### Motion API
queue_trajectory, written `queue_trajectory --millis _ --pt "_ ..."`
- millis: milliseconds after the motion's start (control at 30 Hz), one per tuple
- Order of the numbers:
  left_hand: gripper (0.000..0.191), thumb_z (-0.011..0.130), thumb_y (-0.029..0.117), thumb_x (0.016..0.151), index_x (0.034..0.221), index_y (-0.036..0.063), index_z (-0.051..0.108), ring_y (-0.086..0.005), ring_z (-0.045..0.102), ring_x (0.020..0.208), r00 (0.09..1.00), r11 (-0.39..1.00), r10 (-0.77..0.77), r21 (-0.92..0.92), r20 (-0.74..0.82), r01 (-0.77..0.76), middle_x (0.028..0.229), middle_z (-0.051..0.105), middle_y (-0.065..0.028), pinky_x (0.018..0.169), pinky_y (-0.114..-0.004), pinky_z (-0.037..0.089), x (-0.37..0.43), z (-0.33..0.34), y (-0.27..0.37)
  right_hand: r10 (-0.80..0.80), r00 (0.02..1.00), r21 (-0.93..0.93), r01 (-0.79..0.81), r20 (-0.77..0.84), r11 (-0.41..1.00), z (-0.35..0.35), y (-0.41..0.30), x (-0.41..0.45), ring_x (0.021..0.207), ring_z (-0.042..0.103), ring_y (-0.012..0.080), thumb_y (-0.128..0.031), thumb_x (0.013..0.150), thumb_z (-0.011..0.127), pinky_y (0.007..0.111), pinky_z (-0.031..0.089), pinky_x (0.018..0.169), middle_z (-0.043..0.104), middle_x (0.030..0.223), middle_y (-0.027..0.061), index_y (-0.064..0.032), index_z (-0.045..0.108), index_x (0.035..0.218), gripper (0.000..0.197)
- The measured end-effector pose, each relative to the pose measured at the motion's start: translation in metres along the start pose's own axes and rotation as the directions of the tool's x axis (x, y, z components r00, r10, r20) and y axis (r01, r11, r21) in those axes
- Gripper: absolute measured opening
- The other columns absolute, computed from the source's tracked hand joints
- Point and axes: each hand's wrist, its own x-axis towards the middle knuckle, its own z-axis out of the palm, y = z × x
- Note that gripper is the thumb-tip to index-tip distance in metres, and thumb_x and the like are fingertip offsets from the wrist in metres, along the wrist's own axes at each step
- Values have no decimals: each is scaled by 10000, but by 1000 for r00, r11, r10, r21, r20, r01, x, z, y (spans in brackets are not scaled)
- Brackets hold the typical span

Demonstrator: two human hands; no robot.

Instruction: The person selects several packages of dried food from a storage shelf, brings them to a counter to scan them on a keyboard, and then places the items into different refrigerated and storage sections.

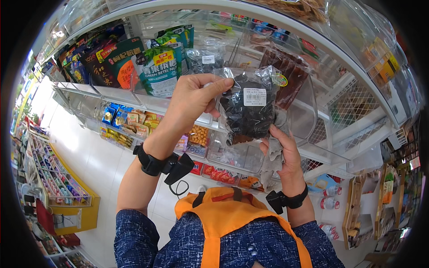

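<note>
A clear plastic bag of dark dried food (249, 114), with a white barcode label (254, 97), is held up before the shelf. My left hand (197, 95) pinches its upper left corner between thumb and fingers. At the lower right edge, my right hand (285, 147) grips the bag together with a grey cloth (273, 157) that hangs down. Behind the held bag lies a similar bag of dark food (204, 60). To its right, long brown pieces in clear wrapping (285, 73) lie in a clear plastic bin (310, 110).
Green betel nut pouches (161, 70) stand on the shelf at left. Below are bins of small wrapped snacks (134, 120) and round yellow snacks (198, 134). A yellow display counter (77, 214) stands at far left. Water bottles (330, 202) and wooden racks (353, 211) are at right.
</note>
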Motion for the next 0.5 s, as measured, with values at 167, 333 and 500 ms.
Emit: queue_trajectory --millis 167,333,500 --pt "263 685 266 848 778 14 663 -40 396 421 1000 1000 1 -8 12 -1 498 437 40 435 -209 418 1 1 -1 -2 1000 8 2 -4 1000 0 -1 0 680 543 111 -73 845 643 250 425 510 598 882 30 -68 559 1064 235" --pt "252 684 258 849 790 13 672 -37 397 423 1000 1000 17 -16 16 -17 501 443 42 435 -205 418 3 1 -3 2 1000 23 -2 26 1000 -2 -1 1 679 545 112 -74 843 646 251 425 509 600 888 31 -69 558 1077 249" --pt "252 682 255 850 803 7 680 -38 412 428 1000 1000 12 -25 21 -11 506 459 36 439 -203 431 3 0 -3 7 999 9 -8 48 1000 -2 -1 2 675 544 110 -74 841 645 250 429 511 610 908 35 -69 553 1110 285"
